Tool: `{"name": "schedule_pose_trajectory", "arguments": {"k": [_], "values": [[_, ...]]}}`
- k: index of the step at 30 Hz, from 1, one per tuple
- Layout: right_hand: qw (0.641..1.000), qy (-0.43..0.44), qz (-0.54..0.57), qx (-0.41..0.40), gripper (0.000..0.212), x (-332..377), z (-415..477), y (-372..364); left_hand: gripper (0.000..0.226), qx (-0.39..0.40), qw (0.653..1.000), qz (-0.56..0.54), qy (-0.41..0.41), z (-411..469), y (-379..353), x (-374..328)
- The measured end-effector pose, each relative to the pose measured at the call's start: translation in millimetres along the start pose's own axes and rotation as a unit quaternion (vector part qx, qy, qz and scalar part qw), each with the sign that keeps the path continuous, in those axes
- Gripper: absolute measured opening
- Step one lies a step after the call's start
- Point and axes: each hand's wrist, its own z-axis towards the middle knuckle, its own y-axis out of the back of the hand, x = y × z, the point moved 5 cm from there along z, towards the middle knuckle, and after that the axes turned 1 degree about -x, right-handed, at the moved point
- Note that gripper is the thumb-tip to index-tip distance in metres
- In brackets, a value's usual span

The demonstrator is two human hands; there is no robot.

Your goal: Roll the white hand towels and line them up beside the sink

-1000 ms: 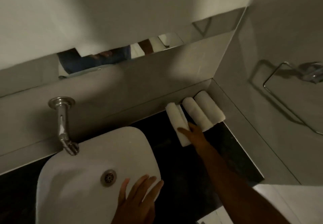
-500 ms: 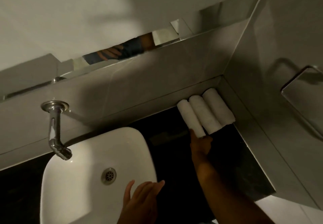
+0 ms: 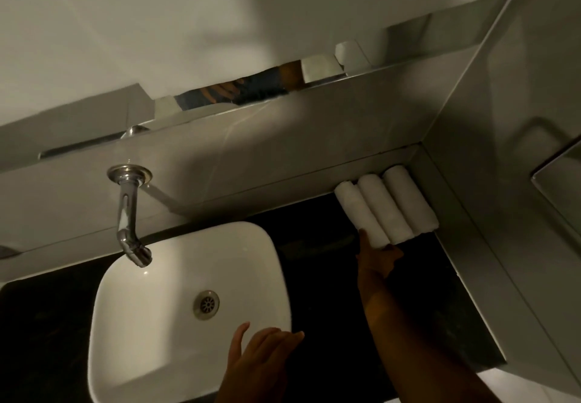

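— What is seen, from left to right?
— A tap (image 3: 129, 214), a white sink (image 3: 176, 302), then the left hand (image 3: 261, 361), laid open on the sink rim.
— And the towels?
— Three rolled white towels (image 3: 386, 211) are lined up in the corner. The nearest roll's end is touched by the right hand (image 3: 377, 258), fingers loosely spread.

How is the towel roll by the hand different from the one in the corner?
The leftmost towel roll touches the right hand; the corner towel roll is untouched. The leftmost has open counter beside it; the corner one lies against the side wall. Both are white, rolled and parallel.
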Motion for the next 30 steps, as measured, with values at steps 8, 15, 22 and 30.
{"name": "schedule_pose_trajectory", "arguments": {"k": [8,15,22,30], "values": [[0.998,0.058,0.025,-0.008,0.127,23.2,-20.3,5.9,0.049,0.005,0.999,-0.005,-0.034,-35.9,18.0,25.3],[0.985,0.15,-0.086,-0.025,0.087,5.9,-90.7,20.3,0.058,-0.091,0.996,0.002,0.026,-79.7,71.0,86.6],[0.849,0.478,-0.227,0.003,0.051,58.1,-280.2,-19.2,0.066,-0.207,0.967,0.047,0.143,-89.4,166.5,169.1],[0.586,0.75,-0.294,0.088,0.064,143.9,-470.4,-91.0,0.075,-0.221,0.96,0.115,0.126,-37.0,243.2,222.8]]}}
